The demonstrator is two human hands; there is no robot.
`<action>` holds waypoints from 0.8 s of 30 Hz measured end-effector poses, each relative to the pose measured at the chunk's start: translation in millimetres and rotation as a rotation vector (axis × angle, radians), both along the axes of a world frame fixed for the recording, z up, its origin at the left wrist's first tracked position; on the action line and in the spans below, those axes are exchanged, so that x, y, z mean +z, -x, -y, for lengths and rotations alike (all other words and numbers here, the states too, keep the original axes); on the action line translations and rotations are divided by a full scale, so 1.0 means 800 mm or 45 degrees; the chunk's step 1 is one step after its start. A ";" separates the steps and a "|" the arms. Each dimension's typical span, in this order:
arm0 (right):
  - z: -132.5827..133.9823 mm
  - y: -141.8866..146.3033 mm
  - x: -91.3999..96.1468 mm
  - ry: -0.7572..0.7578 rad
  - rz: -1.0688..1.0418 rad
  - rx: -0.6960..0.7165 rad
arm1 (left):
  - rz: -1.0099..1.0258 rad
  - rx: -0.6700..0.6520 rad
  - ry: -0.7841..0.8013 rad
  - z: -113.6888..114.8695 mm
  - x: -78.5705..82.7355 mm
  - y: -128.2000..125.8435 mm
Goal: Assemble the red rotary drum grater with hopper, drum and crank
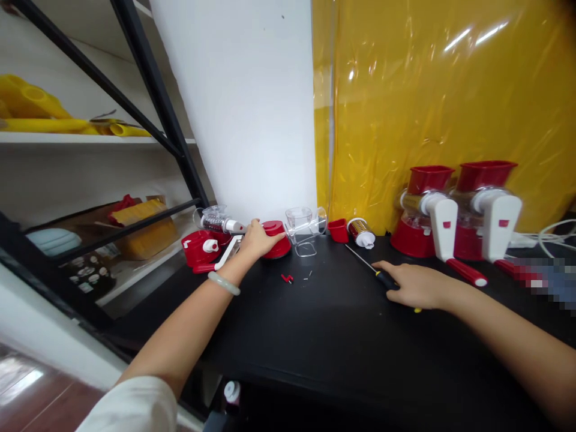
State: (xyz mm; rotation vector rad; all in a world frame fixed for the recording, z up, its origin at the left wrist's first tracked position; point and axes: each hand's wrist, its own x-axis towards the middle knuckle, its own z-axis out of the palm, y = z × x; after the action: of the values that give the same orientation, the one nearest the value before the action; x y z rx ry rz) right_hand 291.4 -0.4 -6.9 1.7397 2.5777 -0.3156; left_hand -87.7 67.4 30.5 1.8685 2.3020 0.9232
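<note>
As a pair of bare hands works over a black bench (333, 342), the right hand (408, 285) is closed around the dark handle of a screwdriver (385, 279), its slim shaft pointing away; the tool looks light and rigid, best held by that thick handle. Small red pieces (287, 278) lie loose between the hands, easy to knock. Farther back, the left hand (257, 240) lays its thumb across a red base (279, 248), though hidden fingers leave its grip impossible to tell; the base, likely stiff, smooth plastic, should handle best by its sides. A white crank (228, 252) crowds it on the left, and a transparent housing (299, 227), probably slippery and brittle, stands just beside it on the right. Beyond the screwdriver tip sit a red hopper (337, 230) and a grating drum (360, 231), with assembled rotary graters (443, 225) farther right, before a yellow plastic sheet (396, 102).
</note>
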 end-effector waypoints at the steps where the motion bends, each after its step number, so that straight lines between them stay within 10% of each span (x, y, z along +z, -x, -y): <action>1: -0.001 -0.001 -0.001 0.003 -0.005 0.001 | -0.008 0.007 0.006 -0.002 -0.004 -0.001; 9: -0.001 0.000 -0.001 0.023 -0.027 0.004 | -0.077 -0.017 0.039 -0.005 -0.026 0.001; 18: 0.001 0.001 0.002 0.050 -0.013 -0.005 | -0.222 -0.002 0.220 0.017 0.036 0.108; 24: 0.004 0.004 0.004 0.057 -0.034 -0.013 | -0.443 0.165 0.333 0.023 -0.004 0.135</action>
State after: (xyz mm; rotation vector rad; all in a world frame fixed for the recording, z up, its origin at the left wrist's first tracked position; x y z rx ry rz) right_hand 287.9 -3.3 -3.8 1.7469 2.5595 -0.3963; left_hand -195.6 49.3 27.3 1.9083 2.6066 0.2951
